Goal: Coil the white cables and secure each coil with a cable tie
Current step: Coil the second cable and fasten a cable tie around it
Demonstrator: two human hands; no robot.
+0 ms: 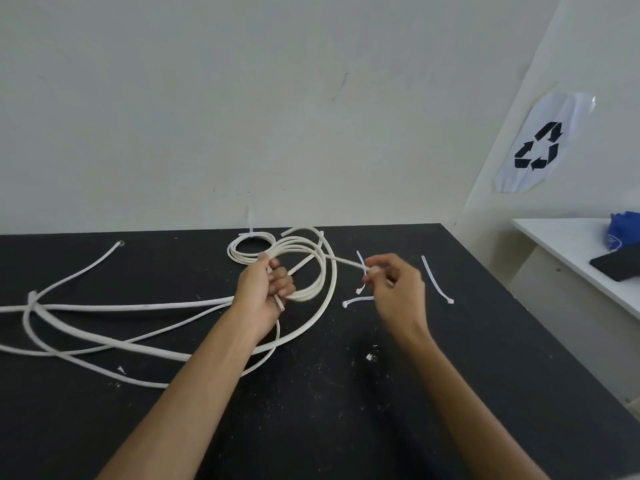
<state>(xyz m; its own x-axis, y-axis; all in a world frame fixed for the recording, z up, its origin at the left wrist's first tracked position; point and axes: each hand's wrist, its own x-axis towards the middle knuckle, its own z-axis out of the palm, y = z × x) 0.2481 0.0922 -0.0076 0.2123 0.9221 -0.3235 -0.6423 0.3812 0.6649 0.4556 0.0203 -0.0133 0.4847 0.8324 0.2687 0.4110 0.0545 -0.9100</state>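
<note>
My left hand (265, 289) grips a coil of white cable (320, 271) of several loops, held just above the black table (346, 393). My right hand (394, 287) pinches the free run of that cable (346, 261) to the right of the coil. A finished small coil (249, 249) with an upright cable tie lies behind, near the wall. Long loose white cables (121, 306) sprawl over the left half of the table. Loose cable ties lie at the right (437, 280), beside my right hand (358, 301) and behind it (361, 259).
The wall stands right behind the table's far edge. A white side table (571, 251) at the right carries a black flat object (620, 263) and a blue bag (623, 230). A recycling sign (540, 143) hangs on the right wall.
</note>
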